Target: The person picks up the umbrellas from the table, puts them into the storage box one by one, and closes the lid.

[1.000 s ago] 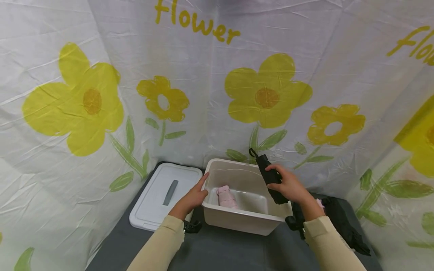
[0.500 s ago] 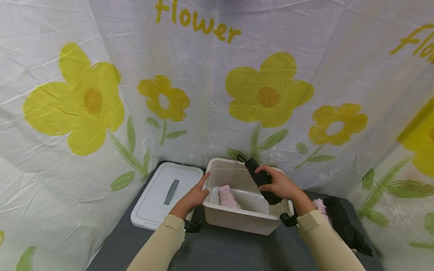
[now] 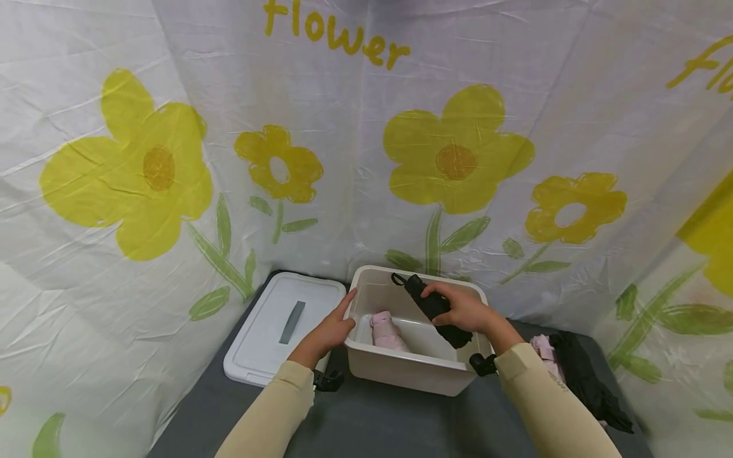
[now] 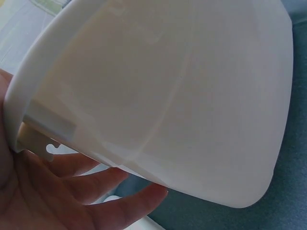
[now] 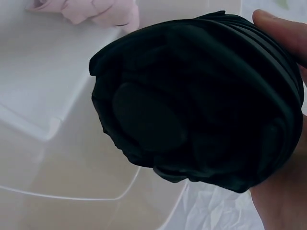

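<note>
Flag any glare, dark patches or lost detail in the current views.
Head: creases in the flower-printed sheet catch light; left wrist: broad, soft sheen on the bin; right wrist: the near end of the black umbrella sinks almost to black, losing detail, while thin highlights line the bin's edges.

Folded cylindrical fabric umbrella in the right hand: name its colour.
The umbrella is black; the head view shows it best.

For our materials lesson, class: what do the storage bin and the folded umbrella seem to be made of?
Storage bin: probably moulded plastic, smooth with a soft gloss; pale highlights run along its rounded edges.
Folded umbrella: thin cloth, likely synthetic, mostly matte; it gathers into fine pleats, exact fibre unclear.
</note>
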Demonstrator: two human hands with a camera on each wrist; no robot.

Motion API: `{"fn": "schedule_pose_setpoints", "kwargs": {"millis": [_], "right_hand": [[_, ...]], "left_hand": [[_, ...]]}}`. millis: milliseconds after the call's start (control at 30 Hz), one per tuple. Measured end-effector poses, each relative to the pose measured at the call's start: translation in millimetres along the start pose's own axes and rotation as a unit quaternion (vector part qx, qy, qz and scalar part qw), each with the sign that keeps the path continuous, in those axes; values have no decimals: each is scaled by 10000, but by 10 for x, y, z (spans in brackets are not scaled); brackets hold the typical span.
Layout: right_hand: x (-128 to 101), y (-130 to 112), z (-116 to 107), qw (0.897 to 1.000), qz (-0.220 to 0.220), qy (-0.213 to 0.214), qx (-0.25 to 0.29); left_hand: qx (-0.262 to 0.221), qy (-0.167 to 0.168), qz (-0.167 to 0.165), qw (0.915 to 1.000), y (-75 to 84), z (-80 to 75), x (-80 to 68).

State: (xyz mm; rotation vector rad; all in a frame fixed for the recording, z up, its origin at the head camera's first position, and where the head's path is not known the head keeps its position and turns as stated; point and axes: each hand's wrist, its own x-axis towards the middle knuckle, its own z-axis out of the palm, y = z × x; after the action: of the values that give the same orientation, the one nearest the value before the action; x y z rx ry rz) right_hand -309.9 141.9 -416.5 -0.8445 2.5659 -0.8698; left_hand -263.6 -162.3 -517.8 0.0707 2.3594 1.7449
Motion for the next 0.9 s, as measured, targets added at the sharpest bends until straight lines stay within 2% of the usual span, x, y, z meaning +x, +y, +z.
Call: {"fn": "schedule_pose_setpoints", "kwargs": {"millis": [133,233,367,433,467,900], "right_hand": [[67,8,-10,9993,-217,-169,-259],[122,13,-14,9987,-150,-380,-310],[187,-5,-4,9971,62,-691,-319],[225,-10,5,9961,139,-825,-270],[245,-10,10,9957,207,-882,-216],[454,176,85,9819,1045,-1422,692]], "left_hand": [[-17,23,36,10000,-5,10,13],[-60,-19,40,10000,121,-1,-73],[-65,-30,16,10000,117,-6,-70],[-31,17,5,10000,39,-3,-24],[-1,45,-19,10000,-12,2,14],[-27,7,30,10000,3,5,3]]}}
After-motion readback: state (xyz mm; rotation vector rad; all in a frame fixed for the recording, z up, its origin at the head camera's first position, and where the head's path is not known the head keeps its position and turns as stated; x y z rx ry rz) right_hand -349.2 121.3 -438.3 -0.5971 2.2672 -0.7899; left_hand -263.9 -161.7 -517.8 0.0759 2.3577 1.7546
